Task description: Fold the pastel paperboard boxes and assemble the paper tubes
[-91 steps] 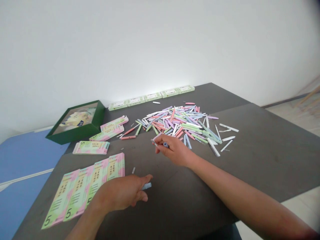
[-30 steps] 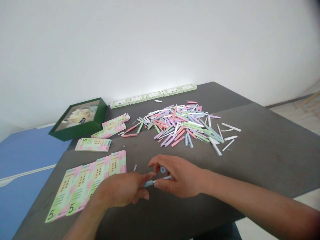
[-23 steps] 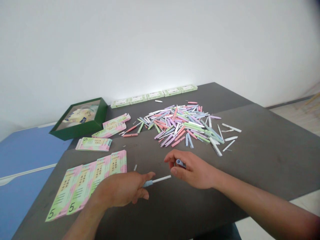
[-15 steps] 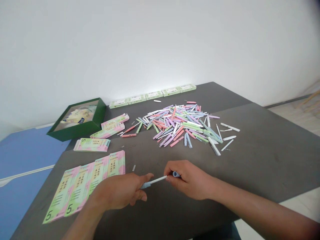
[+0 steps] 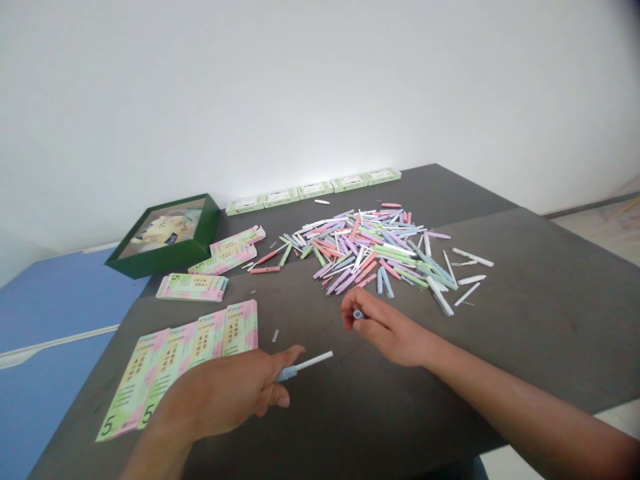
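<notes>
My left hand is closed on a light blue pen barrel, and a thin white refill sticks out of it toward the right. My right hand is curled around a blue pen cap; only its round hollow end shows between thumb and fingers. Past the right hand lies a large heap of pen parts in pink, purple, green, blue and white. Several pink and green printed packets marked 5 overlap flat beside the left forearm, which partly covers them.
At the back left stands a green open box holding a plastic bag. More printed packets lie in front of it. Several pale green small boxes form a row along the wall. A small clear piece rests on the grey table.
My right hand has moved up and away from the white refill's tip, carrying the blue cap toward the heap. The left hand still holds the barrel, and the whole refill end now shows.
</notes>
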